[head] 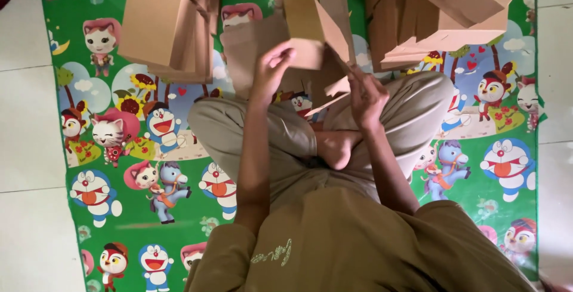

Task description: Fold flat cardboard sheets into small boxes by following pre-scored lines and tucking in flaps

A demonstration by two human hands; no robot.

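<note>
A person sits cross-legged on a green cartoon-print mat [95, 148] laid over a white tiled floor [24, 119], seen from above. The left hand [271, 71] is raised, its fingers curled around the lower edge of a half-folded cardboard box [307, 29], held up in front of the knees. The right hand [367, 95] pinches a loose flap [337, 86] at the box's lower right side, fingers pressed together on the card. A stack of flat cardboard [164, 29] lies on the mat to the left of the box; more folded boxes [453, 11] are piled at the upper right. A bare foot [337, 146] rests between the knees, below the hands.
</note>
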